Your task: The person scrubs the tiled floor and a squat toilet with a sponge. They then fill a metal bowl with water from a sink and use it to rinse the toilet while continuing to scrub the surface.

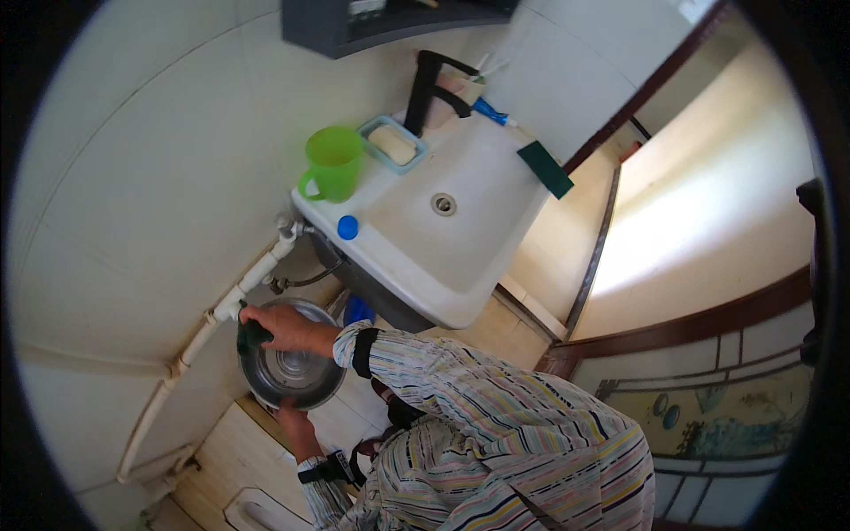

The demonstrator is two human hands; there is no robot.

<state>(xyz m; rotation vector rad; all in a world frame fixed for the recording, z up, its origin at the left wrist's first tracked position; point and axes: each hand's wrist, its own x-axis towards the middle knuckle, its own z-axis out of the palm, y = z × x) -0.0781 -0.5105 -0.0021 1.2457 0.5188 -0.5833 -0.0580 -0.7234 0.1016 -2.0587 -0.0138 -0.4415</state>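
Note:
A round metal basin (305, 382) is tilted open side up beside the wall, below and left of the sink. My left hand (296, 425) grips its near rim, with the fingers partly hidden by the basin. Over the far left side of the basin, my right hand (282, 326) is closed around a dark green scouring pad (254, 336). The pad rests at the inner wall, close to the rim.
A white pipe (202, 338) runs along the wall beside the basin. The sink (425, 257) carries a green mug (335, 164), a soap dish (391, 143), a blue cap (347, 227), a black faucet (425, 93) and another green pad (545, 169). A squat toilet (257, 511) lies below.

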